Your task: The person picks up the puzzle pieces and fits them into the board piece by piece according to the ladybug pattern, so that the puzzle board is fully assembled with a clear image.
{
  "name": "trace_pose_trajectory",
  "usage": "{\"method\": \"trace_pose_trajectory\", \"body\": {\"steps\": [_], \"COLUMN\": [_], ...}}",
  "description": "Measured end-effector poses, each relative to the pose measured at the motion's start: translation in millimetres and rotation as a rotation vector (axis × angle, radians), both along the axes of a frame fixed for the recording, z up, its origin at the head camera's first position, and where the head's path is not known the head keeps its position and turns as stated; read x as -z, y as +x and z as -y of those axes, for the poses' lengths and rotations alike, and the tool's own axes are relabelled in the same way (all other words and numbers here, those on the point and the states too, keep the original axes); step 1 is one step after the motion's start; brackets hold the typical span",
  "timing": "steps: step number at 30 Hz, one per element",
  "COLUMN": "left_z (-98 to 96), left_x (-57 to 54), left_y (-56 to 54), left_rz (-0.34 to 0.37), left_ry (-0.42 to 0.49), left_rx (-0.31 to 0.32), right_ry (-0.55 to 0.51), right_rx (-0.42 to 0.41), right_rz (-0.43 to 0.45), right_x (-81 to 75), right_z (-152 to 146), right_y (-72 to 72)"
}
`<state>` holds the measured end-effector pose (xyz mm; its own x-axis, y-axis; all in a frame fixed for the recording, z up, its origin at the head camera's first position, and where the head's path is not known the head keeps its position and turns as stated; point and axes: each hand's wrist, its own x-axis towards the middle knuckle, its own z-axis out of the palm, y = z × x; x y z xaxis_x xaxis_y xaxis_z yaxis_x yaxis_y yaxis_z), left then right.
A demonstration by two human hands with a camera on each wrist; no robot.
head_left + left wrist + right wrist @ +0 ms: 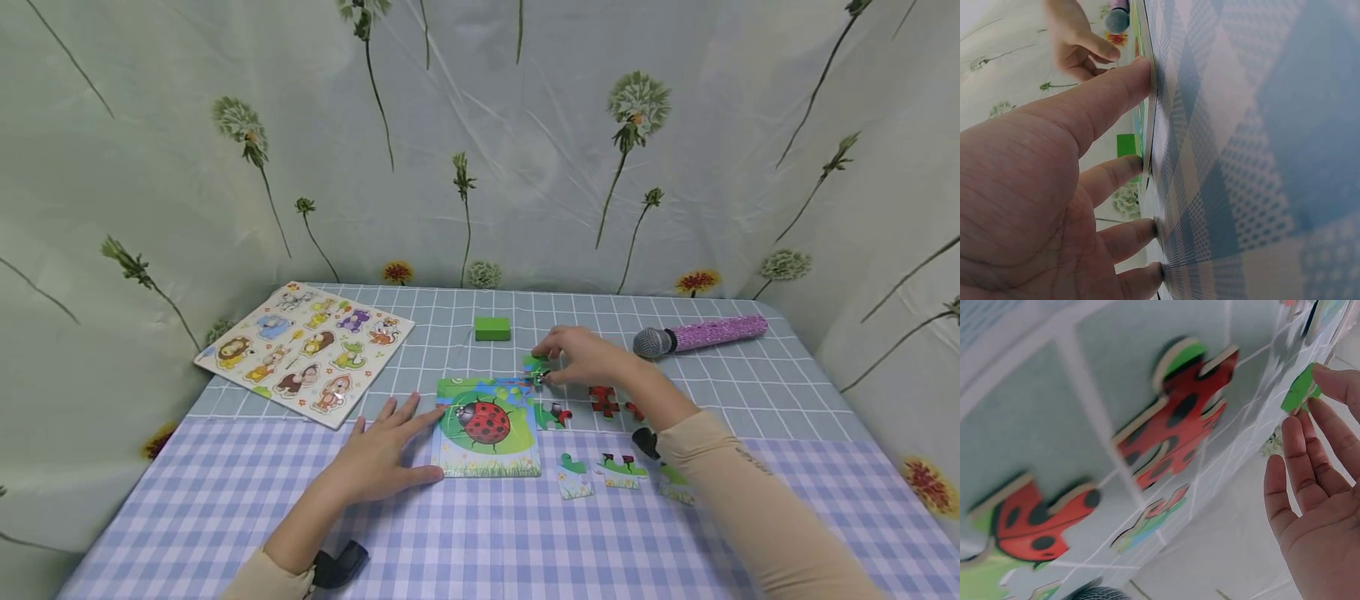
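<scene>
A square ladybug puzzle board lies in the middle of the table. My left hand rests at its left side with spread fingers, the thumb and index fingertip touching its edge; the left wrist view shows that thumb against the edge. Beyond the board's upper right corner, my right hand pinches a green puzzle piece between thumb and fingers. Beside the board lies a green and red piece. Under the right arm are red spotted pieces, large in the right wrist view, one a notched red piece.
Grassy bottom pieces lie to the board's right, near me. A green block stands behind the board. An animal puzzle board lies at the left back, and a glittery pink microphone at the right back.
</scene>
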<state>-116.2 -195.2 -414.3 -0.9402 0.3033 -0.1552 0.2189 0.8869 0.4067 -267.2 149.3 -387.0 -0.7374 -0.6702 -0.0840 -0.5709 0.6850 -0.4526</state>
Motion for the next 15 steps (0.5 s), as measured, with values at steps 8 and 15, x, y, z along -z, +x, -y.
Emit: {"method": "trace_pose_trajectory", "body": {"steps": [8, 15], "left_z": [0.3, 0.5], "left_x": [2.6, 2.5], "left_y": [-1.0, -1.0], "left_rz": [0.001, -0.003], "left_ry": [-0.009, -0.009], "left_rx": [0.001, 0.001], "right_ry": [-0.01, -0.059], "right_rx": [-0.031, -0.043], "right_rz": [0.004, 0.03], "right_x": [-0.8, 1.5], "right_z": [12, 20], "right_y": [2.5, 5.6]}}
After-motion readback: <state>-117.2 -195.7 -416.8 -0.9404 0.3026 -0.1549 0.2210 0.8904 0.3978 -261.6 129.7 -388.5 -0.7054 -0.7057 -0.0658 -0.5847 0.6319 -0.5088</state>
